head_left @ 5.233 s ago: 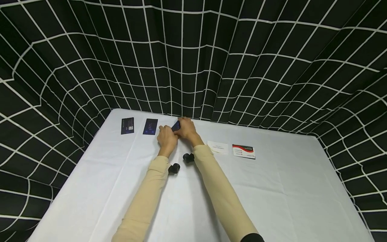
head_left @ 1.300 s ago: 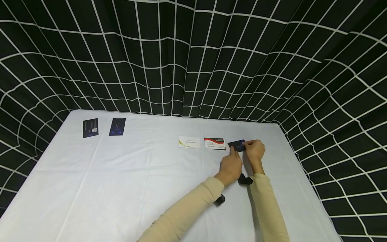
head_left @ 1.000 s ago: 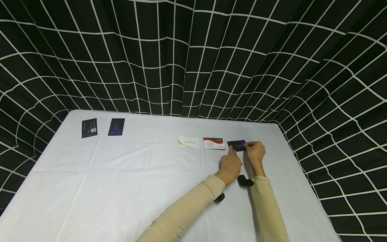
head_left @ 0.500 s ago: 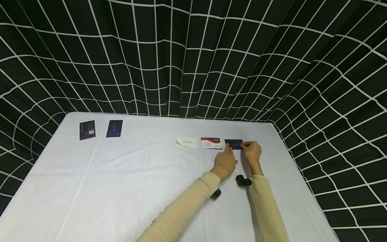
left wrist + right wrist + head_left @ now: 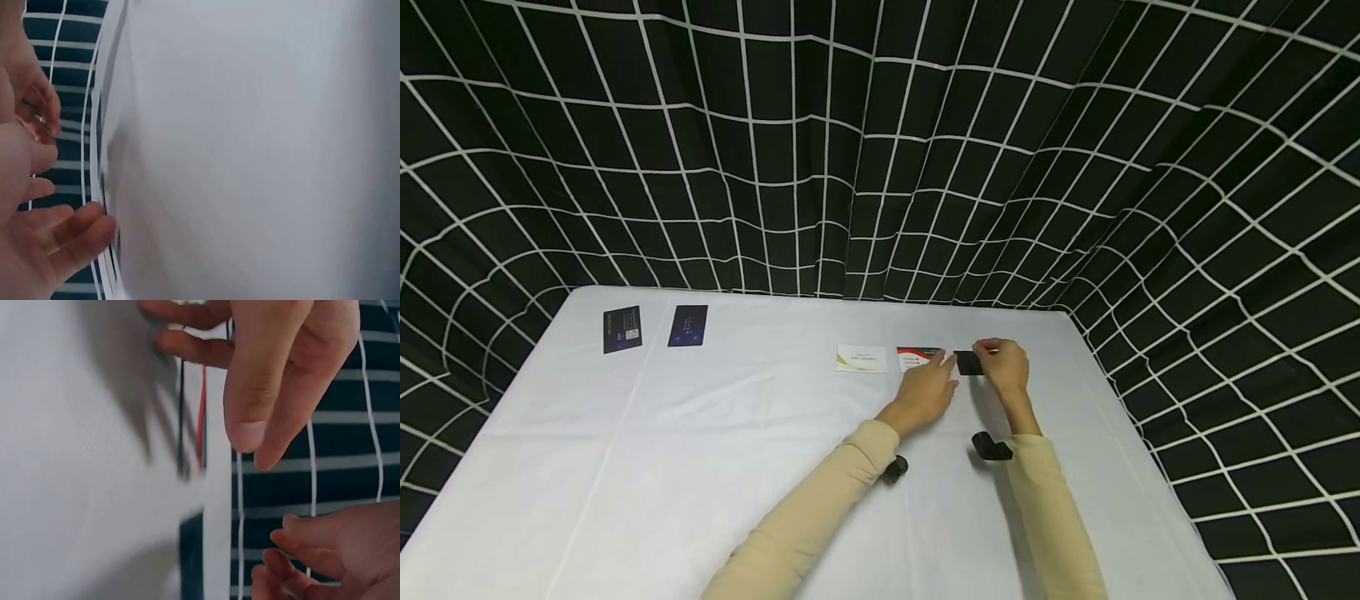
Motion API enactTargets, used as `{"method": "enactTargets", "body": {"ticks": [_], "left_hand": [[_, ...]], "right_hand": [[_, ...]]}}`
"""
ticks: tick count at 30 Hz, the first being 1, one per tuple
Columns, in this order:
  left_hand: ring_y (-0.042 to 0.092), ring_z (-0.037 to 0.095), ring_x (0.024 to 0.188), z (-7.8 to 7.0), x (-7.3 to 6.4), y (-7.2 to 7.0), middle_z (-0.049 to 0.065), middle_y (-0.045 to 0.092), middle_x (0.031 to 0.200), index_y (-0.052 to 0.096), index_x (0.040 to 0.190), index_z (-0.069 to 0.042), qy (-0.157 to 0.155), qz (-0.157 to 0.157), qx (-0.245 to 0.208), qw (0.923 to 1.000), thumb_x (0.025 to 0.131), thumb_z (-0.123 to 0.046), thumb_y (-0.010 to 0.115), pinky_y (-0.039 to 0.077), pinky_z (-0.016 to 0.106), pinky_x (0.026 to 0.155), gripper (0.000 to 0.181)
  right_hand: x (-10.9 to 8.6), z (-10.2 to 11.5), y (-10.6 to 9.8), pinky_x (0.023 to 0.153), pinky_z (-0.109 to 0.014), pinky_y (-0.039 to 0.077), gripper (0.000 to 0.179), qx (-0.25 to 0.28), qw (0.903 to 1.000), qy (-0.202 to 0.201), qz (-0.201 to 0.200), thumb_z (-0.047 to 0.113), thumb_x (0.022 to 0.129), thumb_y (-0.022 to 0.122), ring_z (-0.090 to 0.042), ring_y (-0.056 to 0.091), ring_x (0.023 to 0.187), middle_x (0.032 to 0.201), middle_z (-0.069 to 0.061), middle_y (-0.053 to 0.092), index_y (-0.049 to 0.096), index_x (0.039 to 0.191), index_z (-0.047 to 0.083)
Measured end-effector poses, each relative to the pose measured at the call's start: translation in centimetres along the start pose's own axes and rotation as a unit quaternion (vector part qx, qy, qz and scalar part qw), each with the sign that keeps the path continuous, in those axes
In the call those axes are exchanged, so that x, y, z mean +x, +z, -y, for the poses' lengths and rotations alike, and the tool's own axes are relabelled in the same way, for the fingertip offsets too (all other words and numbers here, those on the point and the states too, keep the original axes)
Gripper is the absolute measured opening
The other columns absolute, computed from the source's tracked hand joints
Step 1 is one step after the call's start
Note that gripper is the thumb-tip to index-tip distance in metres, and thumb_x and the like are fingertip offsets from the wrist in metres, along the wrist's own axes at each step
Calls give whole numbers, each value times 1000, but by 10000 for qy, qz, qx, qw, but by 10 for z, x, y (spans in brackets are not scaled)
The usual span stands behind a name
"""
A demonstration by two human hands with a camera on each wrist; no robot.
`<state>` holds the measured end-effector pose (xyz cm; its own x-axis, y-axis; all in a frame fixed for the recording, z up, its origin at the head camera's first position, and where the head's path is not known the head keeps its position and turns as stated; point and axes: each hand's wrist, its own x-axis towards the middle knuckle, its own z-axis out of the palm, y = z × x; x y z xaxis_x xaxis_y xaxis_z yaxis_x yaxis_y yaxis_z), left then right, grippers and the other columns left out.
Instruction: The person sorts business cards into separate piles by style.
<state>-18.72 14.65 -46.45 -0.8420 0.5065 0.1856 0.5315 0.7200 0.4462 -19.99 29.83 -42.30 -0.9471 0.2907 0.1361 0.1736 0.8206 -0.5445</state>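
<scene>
A dark business card [image 5: 967, 364] lies flat at the right end of a row of cards. My right hand [image 5: 1006, 367] is at its right end and covers part of it in the head view. In the right wrist view the loosely bent fingers of that hand are a little off the card, with gaps between them. My left hand [image 5: 923, 393] reaches over a red, white and black business card [image 5: 910, 357], partly hiding it. Its fingers are stretched toward the dark card's left edge and hold nothing.
A white business card [image 5: 861, 358] with a gold corner lies left of the red one. Two more dark business cards [image 5: 622, 330] lie at the back left of the white-covered table [image 5: 700, 467]. A black curtain [image 5: 820, 150] with white grid lines surrounds the table's back and sides.
The dark card was brought from the back middle to the row's right end and turned straight. My left fingers have left it and moved left over the red card. My right hand stays beside it.
</scene>
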Motion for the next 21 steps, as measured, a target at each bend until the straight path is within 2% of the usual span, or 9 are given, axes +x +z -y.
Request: {"method": "enactTargets", "body": {"ticks": [5, 8, 11, 16, 18, 21], "left_hand": [[62, 25, 109, 44, -15, -27, 9, 63, 127, 63, 128, -6, -301, -803, -96, 9963, 94, -16, 61, 54, 38, 82, 36], [60, 28, 108, 73, -23, -44, 10, 65, 123, 65, 125, -4, -722, -1111, -221, 9909, 94, -14, 62, 50, 39, 87, 33], [57, 31, 109, 102, -31, -62, 13, 65, 124, 64, 124, -2, -1150, -1331, -437, 9834, 94, -14, 62, 45, 41, 93, 32], [56, 36, 108, 149, -51, -87, 18, 66, 120, 66, 120, 1, -1828, -1903, -419, 9637, 92, -10, 62, 43, 45, 93, 29], [55, 37, 109, 168, -62, -97, 19, 65, 120, 66, 119, 1, -2170, -2036, -111, 9546, 92, -9, 62, 42, 46, 92, 29], [50, 39, 113, 196, -81, -111, 23, 59, 125, 63, 123, 2, -2805, -1916, 541, 9390, 92, -11, 62, 40, 48, 93, 33]], "right_hand": [[0, 45, 29, 68, -40, 54, 24, 275, 9960, -701, 482, 16, 92, 67, -31, 71, 84, 99, -17, 73, 74, 106, -2], [0, 73, 54, 71, -40, 55, 25, 558, 9890, -1031, 901, 14, 92, 67, -30, 71, 86, 102, -17, 73, 72, 109, -2], [-1, 100, 80, 75, -41, 55, 24, 816, 9812, -1324, 1141, 12, 92, 67, -30, 71, 88, 103, -17, 72, 72, 111, -1], [-10, 144, 118, 80, -40, 55, 23, 1096, 9665, -1795, 1469, 10, 91, 69, -29, 70, 90, 104, -15, 71, 71, 112, 0], [-15, 162, 132, 79, -38, 54, 24, 1137, 9595, -1976, 1656, 11, 91, 69, -28, 70, 91, 105, -14, 71, 71, 112, 1], [-22, 188, 151, 79, -36, 54, 24, 1209, 9497, -2166, 1912, 13, 91, 70, -26, 69, 91, 106, -13, 70, 71, 112, 2]]}}
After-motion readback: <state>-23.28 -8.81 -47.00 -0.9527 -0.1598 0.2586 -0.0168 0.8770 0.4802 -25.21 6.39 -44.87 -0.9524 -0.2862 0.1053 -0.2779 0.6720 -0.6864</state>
